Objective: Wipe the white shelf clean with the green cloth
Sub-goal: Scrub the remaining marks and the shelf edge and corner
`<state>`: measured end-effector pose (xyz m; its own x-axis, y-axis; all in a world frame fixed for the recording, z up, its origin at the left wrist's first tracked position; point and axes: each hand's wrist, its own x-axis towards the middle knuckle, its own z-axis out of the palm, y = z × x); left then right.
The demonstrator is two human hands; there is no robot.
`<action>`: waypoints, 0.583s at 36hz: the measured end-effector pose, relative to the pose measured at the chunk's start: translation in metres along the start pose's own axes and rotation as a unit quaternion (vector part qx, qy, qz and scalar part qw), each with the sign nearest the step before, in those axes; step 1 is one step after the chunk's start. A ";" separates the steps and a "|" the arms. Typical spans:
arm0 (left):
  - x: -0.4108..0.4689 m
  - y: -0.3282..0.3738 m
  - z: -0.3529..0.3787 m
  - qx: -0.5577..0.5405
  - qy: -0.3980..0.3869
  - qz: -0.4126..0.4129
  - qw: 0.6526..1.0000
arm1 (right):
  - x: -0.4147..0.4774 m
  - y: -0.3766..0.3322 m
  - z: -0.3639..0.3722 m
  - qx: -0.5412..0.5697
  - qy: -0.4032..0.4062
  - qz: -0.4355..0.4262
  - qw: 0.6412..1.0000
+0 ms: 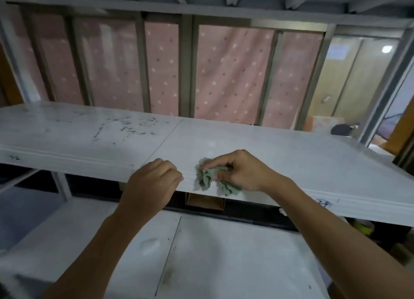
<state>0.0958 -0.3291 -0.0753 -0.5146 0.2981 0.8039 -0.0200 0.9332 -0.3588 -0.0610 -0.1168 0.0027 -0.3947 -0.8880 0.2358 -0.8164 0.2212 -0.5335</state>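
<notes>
- The white shelf [291, 155] is a long, flat board. It looks smooth and hard, with a thin straight line [165, 137] across it where two pieces meet.
- Black scribbles [125, 128] mark the left part of the shelf. There are small dark marks on its front edge too.
- The green cloth [208, 177] is soft and all scrunched up into a wrinkly lump. It sits on the front edge of the white shelf, near the middle, and a bit of it hangs over the edge.
- The right hand [244, 171] holds the cloth. Its fingers and thumb are bent round the lump and pinch it against the shelf.
- The left hand [152, 182] is just beside the cloth, not touching it. Its fingers are curled up on the front edge of the shelf. The thumb is hidden, so I cannot tell if it grips the edge or only rests there.
- Behind the shelf stand straight grey bars [186, 63], like a fence.
- Behind the bars hangs a pink curtain [233, 74] with little white and dark dots. It has soft folds.
- Below is another white shelf [224, 254], flat, with some smudges.
- A brown cardboard box [205, 202] peeks out in the dark gap under the top shelf.
</notes>
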 end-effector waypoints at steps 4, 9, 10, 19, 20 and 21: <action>-0.022 -0.037 -0.016 -0.007 0.012 0.010 1.000 | 0.029 -0.028 0.026 -0.006 0.004 -0.001 1.000; -0.043 -0.071 -0.032 -0.081 0.033 -0.050 0.995 | 0.059 -0.061 0.062 -0.028 0.032 -0.006 0.999; -0.047 -0.075 -0.034 -0.093 0.041 -0.057 0.993 | 0.064 -0.068 0.069 -0.031 0.037 -0.013 0.999; -0.082 -0.117 -0.042 -0.107 0.056 -0.056 0.991 | 0.113 -0.117 0.119 -0.080 0.048 -0.022 0.995; -0.085 -0.123 -0.043 -0.103 0.059 -0.057 0.991 | 0.118 -0.120 0.123 -0.079 0.051 -0.025 0.995; -0.088 -0.129 -0.042 -0.101 0.062 -0.057 0.991 | 0.123 -0.123 0.127 -0.076 0.054 -0.028 0.995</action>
<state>0.1798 -0.4674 -0.0795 -0.4097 0.1990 0.8902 0.1065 0.9797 -0.1700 0.0443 -0.3047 -0.0062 -0.3841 -0.8536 0.3519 -0.8893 0.2395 -0.3895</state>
